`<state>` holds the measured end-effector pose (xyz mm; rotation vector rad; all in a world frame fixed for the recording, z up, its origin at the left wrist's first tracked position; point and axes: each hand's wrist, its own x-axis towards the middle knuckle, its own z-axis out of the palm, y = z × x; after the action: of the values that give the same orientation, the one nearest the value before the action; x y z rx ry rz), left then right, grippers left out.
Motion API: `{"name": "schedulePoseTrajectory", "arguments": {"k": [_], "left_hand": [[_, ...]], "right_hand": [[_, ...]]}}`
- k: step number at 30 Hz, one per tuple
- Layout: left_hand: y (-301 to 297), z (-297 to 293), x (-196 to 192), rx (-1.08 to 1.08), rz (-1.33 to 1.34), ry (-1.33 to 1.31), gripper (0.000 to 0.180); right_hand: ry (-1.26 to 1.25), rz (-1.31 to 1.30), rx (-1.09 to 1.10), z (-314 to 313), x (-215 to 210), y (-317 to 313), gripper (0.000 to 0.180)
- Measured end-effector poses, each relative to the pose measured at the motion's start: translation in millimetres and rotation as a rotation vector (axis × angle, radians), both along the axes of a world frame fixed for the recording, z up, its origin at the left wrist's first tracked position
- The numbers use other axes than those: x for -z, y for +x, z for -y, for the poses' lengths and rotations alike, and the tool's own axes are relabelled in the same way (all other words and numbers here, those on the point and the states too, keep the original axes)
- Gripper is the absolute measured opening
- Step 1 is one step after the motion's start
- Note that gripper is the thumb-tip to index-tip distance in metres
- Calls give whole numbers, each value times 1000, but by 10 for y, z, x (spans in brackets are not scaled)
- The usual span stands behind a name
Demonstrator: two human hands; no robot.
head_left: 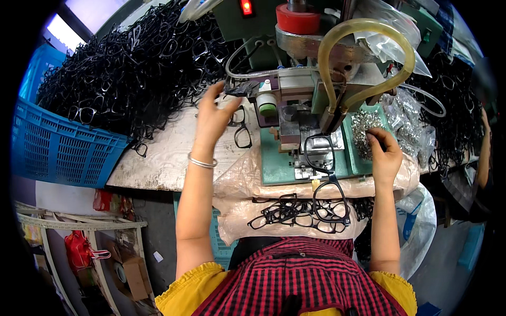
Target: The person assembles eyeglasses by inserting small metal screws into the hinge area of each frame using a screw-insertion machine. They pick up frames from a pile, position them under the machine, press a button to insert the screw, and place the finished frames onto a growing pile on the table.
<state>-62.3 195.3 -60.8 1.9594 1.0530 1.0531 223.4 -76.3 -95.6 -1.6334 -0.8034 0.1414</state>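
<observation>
My left hand (212, 118), with a bangle at the wrist, is raised left of the green press (305, 178). Its thumb and fingers are apart with nothing visible between them, near a dark plastic scrap (240, 89). My right hand (386, 155) reaches to a heap of small silvery metal parts (366, 129) on the press's right side. Thumb and fingertips are pinched together there; anything between them is too small to make out. A black eyeglass frame (332, 179) sits at the press's fixture, one rim hanging over the front edge. Two loose rims (242, 138) lie beyond my left hand.
Several black eyeglass frames (295, 213) lie on the pinkish sheet over my lap. A big pile of frames (158, 58) rises behind a blue crate (68, 145) at left. A hose (363, 23) loops above the press. Another person's arm (484, 152) shows at far right.
</observation>
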Motion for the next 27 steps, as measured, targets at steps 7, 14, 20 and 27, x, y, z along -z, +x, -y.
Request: {"name": "schedulePoseTrajectory", "arguments": {"k": [7,14,20,27], "left_hand": [[134,101,672,-351,-880,117,65],[-503,105,589,-34,-526,-176,90],[-624,400,-20,171,-319,-316,46],[-422,749,458,-64,427,-221,16]], "right_hand": [[-24,-39,-49,-313,-37,-71,15],[-101,11,39,437,37,61,13],[-6,51,-282,33,-660,-322,16],[198,-194,-293,-458,-673,-614,34]]}}
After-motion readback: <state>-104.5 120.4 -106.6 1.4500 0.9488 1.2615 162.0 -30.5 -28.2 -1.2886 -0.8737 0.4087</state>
